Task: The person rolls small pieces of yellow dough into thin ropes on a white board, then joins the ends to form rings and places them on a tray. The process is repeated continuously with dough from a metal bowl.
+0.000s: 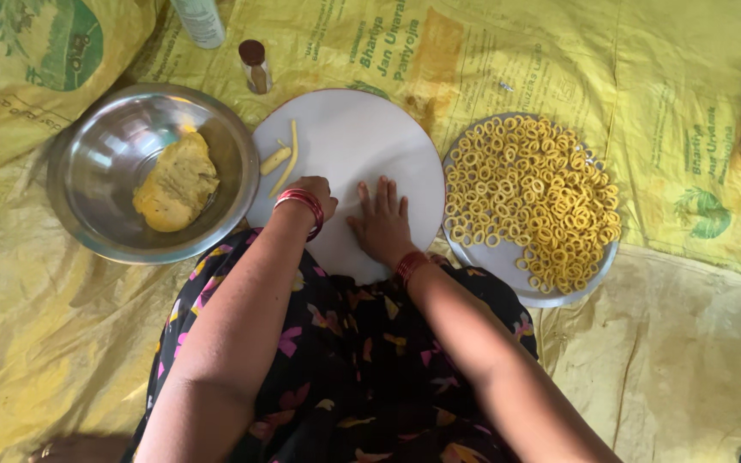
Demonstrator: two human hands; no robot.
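Two hands work on a round white board (362, 137) lying on a yellow printed sheet (696, 326) spread over the floor. The board's left rim touches a steel bowl (96, 163) holding a lump of yellow dough (177, 182); its right rim meets a plate (559, 296) heaped with dough rings (529, 193). Most of the board's upper half lies bare. The right hand (381, 225) presses flat, fingers spread, gripping nothing. The left hand (312, 195) is curled; what its grip holds cannot be told. A thin dough strip (287, 163) and a short piece (274, 160) lie just above it, pale yellow.
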